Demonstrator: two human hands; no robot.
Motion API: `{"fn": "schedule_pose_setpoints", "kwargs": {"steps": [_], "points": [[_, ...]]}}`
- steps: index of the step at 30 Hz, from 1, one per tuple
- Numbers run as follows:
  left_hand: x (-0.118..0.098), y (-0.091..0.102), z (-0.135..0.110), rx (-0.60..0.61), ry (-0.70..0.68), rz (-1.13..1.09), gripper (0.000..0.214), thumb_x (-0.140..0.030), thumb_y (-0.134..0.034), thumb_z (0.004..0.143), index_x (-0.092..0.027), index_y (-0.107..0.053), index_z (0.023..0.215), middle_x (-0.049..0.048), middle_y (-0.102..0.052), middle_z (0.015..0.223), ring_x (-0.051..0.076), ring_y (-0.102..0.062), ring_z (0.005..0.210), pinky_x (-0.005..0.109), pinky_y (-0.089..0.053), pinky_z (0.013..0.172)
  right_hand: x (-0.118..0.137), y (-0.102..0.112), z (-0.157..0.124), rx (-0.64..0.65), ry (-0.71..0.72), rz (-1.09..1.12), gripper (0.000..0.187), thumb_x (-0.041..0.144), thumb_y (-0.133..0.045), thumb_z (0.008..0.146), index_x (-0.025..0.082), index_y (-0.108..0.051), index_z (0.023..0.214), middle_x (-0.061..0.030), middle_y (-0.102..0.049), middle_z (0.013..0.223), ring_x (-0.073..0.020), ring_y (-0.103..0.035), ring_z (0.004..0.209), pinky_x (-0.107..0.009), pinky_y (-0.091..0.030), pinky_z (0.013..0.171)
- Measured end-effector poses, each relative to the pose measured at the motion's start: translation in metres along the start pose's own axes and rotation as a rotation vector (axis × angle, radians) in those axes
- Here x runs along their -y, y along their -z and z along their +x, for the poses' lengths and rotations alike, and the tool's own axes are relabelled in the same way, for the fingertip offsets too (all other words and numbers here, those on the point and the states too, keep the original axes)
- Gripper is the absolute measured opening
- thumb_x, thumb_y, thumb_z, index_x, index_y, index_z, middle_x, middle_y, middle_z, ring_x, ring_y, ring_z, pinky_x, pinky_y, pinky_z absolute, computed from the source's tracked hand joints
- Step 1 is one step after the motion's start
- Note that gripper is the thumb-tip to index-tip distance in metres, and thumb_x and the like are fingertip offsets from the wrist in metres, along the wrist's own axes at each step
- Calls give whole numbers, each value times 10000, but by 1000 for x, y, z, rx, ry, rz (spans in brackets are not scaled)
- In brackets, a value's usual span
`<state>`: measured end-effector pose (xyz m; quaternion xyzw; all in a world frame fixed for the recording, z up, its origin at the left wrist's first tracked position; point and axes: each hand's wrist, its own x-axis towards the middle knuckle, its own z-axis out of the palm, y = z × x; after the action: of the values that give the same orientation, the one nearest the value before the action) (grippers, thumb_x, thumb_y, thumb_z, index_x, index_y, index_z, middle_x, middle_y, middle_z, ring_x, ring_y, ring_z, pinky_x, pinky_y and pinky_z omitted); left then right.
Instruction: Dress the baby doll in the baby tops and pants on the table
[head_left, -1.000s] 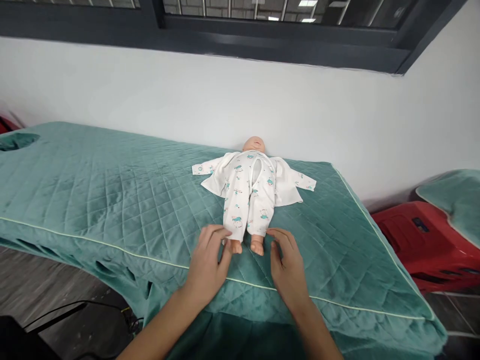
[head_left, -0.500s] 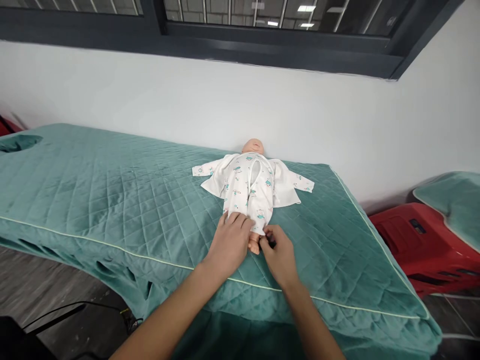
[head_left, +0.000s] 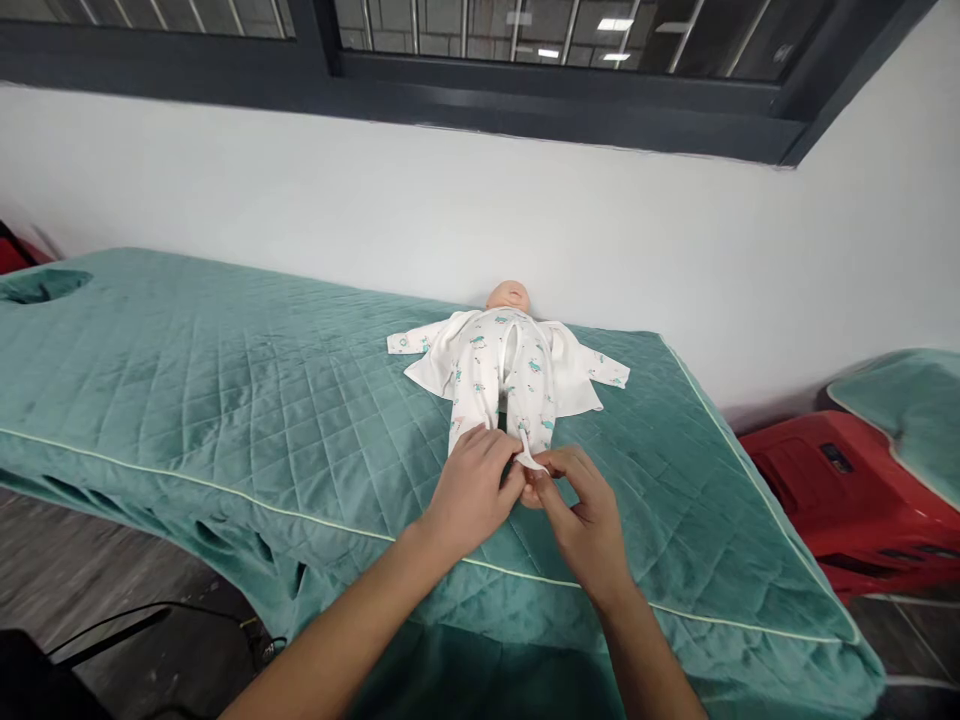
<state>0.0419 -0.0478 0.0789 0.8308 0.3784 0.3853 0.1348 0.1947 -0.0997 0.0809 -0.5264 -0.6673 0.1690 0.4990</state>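
Note:
A baby doll (head_left: 508, 296) lies on its back on a green quilted bed (head_left: 225, 380), head toward the wall. It wears white printed pants (head_left: 534, 385) over an open white jacket (head_left: 577, 375) spread out to both sides. My left hand (head_left: 474, 490) covers the doll's left-side foot and grips the cuff of that trouser leg. My right hand (head_left: 583, 515) pinches the hem of the other trouser leg just above the foot. Both of the doll's feet are mostly hidden under my fingers.
A white wall (head_left: 675, 240) runs right behind the doll, with a dark window frame (head_left: 525, 100) above. A red plastic object (head_left: 840, 490) sits to the right of the bed, with a second green cover (head_left: 907, 410) on it. A black cable (head_left: 150, 615) lies on the floor.
Both hands moved from flat beside the doll's feet onto the trouser cuffs and closed on them. The trouser legs now sit a little more bunched and drawn together.

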Motion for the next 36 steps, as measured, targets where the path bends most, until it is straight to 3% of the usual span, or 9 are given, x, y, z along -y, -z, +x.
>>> {"fn": "schedule_pose_setpoints", "kwargs": {"steps": [4, 7, 10, 14, 20, 27, 36], "points": [[-2, -1, -8, -36, -44, -19, 111, -112, -494, 913, -194, -564, 940, 35, -609, 858, 200, -585, 858, 362, -495, 836, -15, -2, -12, -34, 26, -139, 96, 191, -564, 943, 224, -643, 987, -40, -615, 953, -178, -598, 881, -317, -478, 780], [-3, -4, -15, -14, -72, -4, 111, -111, -494, 920, -182, -569, 959, 45, -615, 881, 206, -591, 883, 370, -502, 841, -31, -6, -20, -39, -69, -232, 90, 189, -567, 918, 217, -615, 989, -43, -611, 955, -191, -594, 875, -324, -476, 777], [-1, -7, -20, 0, -85, 39, 107, -109, -503, 921, -174, -574, 968, 46, -624, 885, 212, -593, 887, 390, -511, 864, -42, -9, -26, 59, -190, -302, 48, 222, -545, 926, 214, -593, 924, -26, -610, 878, -185, -578, 788, -308, -439, 705], [2, -5, -20, -23, -113, 116, 117, -104, -501, 926, -170, -574, 991, 50, -649, 897, 222, -608, 921, 425, -515, 944, -32, -6, -32, 179, -176, -323, 175, 263, -468, 976, 213, -572, 844, -8, -588, 810, -160, -542, 713, -282, -383, 652], [3, 4, -20, -75, -113, 189, 158, -70, -481, 927, -171, -558, 1022, 44, -657, 885, 200, -636, 922, 434, -491, 1057, -8, 6, -37, 155, -86, -326, 192, 264, -466, 984, 206, -572, 835, 6, -545, 786, -127, -511, 669, -251, -366, 630], [1, 5, -38, -25, -181, 206, 178, -79, -512, 894, -181, -549, 1035, 20, -633, 850, 194, -622, 884, 484, -469, 1089, -14, 6, -50, 173, -130, -347, 185, 276, -469, 983, 209, -584, 854, 4, -547, 785, -133, -522, 668, -247, -372, 621], [5, 3, -52, 47, -153, 204, 200, -76, -517, 902, -169, -572, 1071, 28, -626, 906, 194, -594, 954, 515, -384, 1161, -28, -2, -62, 208, -178, -427, 221, 351, -454, 1006, 227, -588, 884, -11, -589, 833, -151, -553, 679, -262, -389, 608]]}}
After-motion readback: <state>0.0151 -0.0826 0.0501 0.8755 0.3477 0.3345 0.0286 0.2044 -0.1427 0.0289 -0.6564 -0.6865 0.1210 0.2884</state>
